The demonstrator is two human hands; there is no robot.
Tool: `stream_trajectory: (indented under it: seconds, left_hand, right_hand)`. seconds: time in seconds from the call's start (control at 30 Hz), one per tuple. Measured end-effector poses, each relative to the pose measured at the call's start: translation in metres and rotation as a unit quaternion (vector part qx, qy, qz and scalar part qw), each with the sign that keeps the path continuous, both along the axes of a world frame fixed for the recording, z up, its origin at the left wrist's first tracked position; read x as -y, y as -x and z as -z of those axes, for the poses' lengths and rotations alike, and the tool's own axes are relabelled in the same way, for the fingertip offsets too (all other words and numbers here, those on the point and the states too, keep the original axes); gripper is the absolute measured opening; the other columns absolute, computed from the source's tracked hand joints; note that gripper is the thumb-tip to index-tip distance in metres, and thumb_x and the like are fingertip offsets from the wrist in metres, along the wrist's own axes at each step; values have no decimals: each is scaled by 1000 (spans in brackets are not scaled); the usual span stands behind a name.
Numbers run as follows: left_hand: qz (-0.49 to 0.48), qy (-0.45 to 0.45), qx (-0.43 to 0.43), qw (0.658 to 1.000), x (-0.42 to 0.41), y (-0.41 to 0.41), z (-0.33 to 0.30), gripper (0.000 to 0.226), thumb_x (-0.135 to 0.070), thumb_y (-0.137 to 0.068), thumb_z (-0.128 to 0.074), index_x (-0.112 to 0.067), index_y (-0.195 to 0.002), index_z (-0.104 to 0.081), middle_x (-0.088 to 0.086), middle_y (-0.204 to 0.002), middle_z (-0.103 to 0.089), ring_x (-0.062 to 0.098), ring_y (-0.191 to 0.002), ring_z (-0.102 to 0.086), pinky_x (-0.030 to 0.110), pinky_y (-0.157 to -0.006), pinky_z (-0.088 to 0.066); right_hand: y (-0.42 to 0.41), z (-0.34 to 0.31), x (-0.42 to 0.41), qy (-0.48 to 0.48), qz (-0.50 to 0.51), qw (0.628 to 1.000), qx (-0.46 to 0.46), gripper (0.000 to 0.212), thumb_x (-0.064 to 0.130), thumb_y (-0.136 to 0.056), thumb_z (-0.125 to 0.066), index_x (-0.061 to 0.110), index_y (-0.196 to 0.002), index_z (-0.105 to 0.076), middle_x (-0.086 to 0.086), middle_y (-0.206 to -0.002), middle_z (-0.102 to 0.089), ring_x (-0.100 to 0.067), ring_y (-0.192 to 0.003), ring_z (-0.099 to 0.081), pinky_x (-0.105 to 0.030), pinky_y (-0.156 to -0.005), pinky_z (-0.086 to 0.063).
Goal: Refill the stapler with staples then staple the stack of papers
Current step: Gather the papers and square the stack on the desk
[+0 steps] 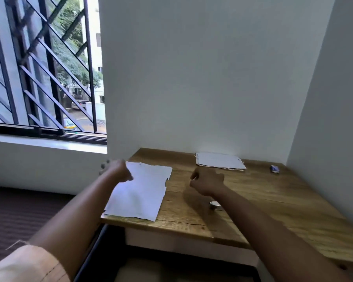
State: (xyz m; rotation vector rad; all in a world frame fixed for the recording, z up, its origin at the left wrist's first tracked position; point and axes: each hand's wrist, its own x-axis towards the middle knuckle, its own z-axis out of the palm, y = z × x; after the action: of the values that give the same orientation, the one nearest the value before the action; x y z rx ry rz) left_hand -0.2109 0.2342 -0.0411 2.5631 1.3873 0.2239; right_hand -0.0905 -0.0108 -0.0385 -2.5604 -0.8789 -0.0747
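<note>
A stack of white papers (140,192) lies on the left part of the wooden desk (263,200), its left edge at the desk's edge. My left hand (115,169) is at the stack's far left corner with curled fingers; blur hides whether it grips the sheets. My right hand (207,181) hovers over the middle of the desk, fingers curled, holding nothing. A small silver stapler (214,205) lies on the desk just below my right wrist, partly hidden by the forearm. A small blue staple box (274,168) sits at the far right.
A second pile of white papers (219,160) lies against the back wall. Walls close off the desk at the back and right. A barred window (41,78) is on the left, with dark floor below it.
</note>
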Motion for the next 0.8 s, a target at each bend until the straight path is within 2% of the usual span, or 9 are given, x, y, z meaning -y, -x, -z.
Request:
stream_trajectory:
  seconds: [0.07,0.13,0.23,0.37,0.43,0.57,0.67,0.73,0.8]
  left_hand:
    - [-42,23,3,999,-12,16,9,90,-48,-74,-78,-10,-144,-35,23,-147,-33,42,-134,-35,48,-109,-37]
    - [-47,63,22,997,-20,26,17,100,-45,-71,-83,-2,-145,-31,23,-145,-39,39,-129,-44,42,-104,-43]
    - [-30,89,36,995,-28,33,24,80,-40,-69,-86,5,-126,-52,14,-113,-57,26,-96,-55,27,-76,-44]
    - [-40,124,67,989,-40,37,25,64,-35,-64,-90,3,-106,-60,7,-80,-51,21,-72,-50,27,-63,-39]
    - [-47,133,73,987,-42,39,25,56,-34,-62,-91,3,-94,-63,8,-73,-53,24,-72,-54,26,-62,-40]
    - [-57,96,140,984,-40,44,32,38,-27,-66,-89,-5,-72,-58,18,-90,-70,30,-78,-62,28,-61,-41]
    - [-56,70,218,972,-32,43,36,28,-19,-73,-83,-5,-90,-65,18,-103,-67,32,-87,-60,30,-67,-41]
    - [-55,62,259,962,-28,38,36,33,-10,-74,-80,-6,-105,-68,17,-111,-65,34,-100,-60,32,-75,-43]
    - [-60,75,278,956,-25,33,33,37,-5,-74,-78,-6,-110,-68,18,-114,-65,36,-103,-61,34,-81,-47]
  right_hand:
    - [10,9,-10,13,-23,1000,-3,22,29,-85,-58,28,-106,-64,3,-117,-66,-20,-118,-54,-40,-100,-28]
    - [19,15,-19,19,-41,999,-20,23,28,-86,-58,25,-108,-64,1,-118,-65,-21,-117,-53,-40,-99,-27]
    - [29,21,-31,8,-52,997,-61,24,27,-86,-59,26,-110,-64,1,-119,-65,-22,-117,-53,-39,-101,-26]
    - [42,27,-52,6,-38,995,-89,34,33,-87,-59,22,-119,-60,-3,-126,-61,-26,-123,-48,-41,-102,-30]
    - [49,33,-63,18,-41,993,-105,45,37,-87,-58,22,-129,-53,-4,-134,-54,-29,-128,-40,-41,-100,-33]
    - [60,42,-75,-13,-49,989,-138,48,37,-85,-59,26,-131,-48,-4,-139,-45,-28,-128,-32,-38,-95,-31]
    - [66,44,-79,-93,-38,973,-207,43,34,-84,-60,30,-126,-51,-4,-136,-44,-28,-126,-36,-33,-97,-34]
    - [69,43,-80,-152,-22,959,-238,38,31,-84,-61,30,-121,-53,-3,-133,-48,-27,-125,-42,-37,-105,-40]
    - [70,42,-82,-196,-3,949,-247,34,24,-83,-62,28,-117,-56,-2,-132,-49,-26,-121,-48,-40,-102,-45]
